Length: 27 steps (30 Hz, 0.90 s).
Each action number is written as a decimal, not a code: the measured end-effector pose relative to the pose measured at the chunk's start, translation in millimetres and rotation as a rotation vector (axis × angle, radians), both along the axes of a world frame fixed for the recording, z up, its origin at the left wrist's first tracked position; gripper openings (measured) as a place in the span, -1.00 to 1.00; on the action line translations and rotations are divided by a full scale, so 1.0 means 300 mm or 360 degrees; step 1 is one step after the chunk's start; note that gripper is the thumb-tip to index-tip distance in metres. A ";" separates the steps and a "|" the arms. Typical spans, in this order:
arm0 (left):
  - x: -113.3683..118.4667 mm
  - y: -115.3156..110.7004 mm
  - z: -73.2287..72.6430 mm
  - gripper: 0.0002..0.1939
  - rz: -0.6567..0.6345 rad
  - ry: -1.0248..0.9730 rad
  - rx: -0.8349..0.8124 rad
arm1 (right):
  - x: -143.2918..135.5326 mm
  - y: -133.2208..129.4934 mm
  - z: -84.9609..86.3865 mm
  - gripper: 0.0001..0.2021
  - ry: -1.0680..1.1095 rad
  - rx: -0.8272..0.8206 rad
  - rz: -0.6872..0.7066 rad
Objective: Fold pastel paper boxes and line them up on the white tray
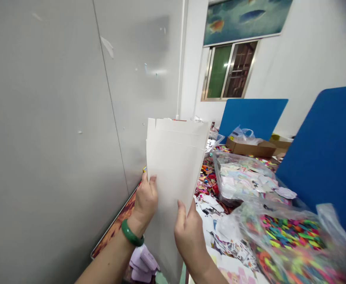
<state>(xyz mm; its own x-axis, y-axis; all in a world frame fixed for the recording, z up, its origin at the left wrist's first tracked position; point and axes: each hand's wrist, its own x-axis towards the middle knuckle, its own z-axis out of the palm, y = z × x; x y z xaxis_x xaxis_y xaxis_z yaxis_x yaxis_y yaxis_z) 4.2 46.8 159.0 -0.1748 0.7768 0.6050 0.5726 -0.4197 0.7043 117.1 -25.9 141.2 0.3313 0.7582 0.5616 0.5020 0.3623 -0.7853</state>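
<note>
A tall white folded cardboard piece (174, 157) stands upright between my hands, with flaps and slits at its top edge. My left hand (145, 201) grips its left edge, thumb on the near face, a green bangle at the wrist. Lower on the right edge, my right hand (190, 228) holds the same cardboard, thumb also on the near face. The fingers behind the cardboard are hidden.
Right of the cardboard are a clear bin of paper cutouts (244, 177), a plastic bag of colourful pieces (294, 236) and a brown box (250, 148). Blue panels (326, 157) stand behind. Purple pieces (143, 264) lie below; a grey wall (57, 118) is at left.
</note>
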 end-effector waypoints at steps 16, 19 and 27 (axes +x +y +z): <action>-0.092 -0.044 0.005 -0.49 -0.1504 -0.0258 -0.0972 | 0.311 0.096 0.040 -0.44 0.1104 0.0033 0.0205; -0.079 -0.051 -0.042 -0.52 -0.1198 -0.0330 -0.0760 | 0.288 0.083 -0.001 -0.44 0.1094 -0.0070 0.0353; 0.020 -0.095 -0.072 -0.66 -0.0197 0.0088 -0.0287 | 0.115 0.067 -0.162 -0.59 0.0208 -0.0178 -0.0194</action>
